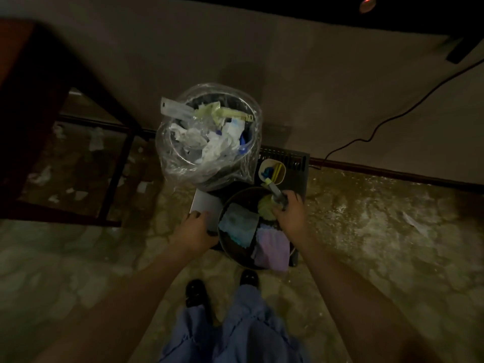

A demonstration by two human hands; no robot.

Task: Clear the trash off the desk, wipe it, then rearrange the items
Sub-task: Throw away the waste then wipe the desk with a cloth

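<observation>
The right hand curls around a slim grey spray bottle with a yellow-green top, holding it over a round dark bucket. The left hand grips the edge of a flat, smooth grey board beside the bucket. Inside lie a soft blue cloth, a lilac cloth and a fuzzy yellow one. Beyond, a bin lined with crinkled clear plastic brims with crumpled white paper. A small cream cup of pens stands near.
</observation>
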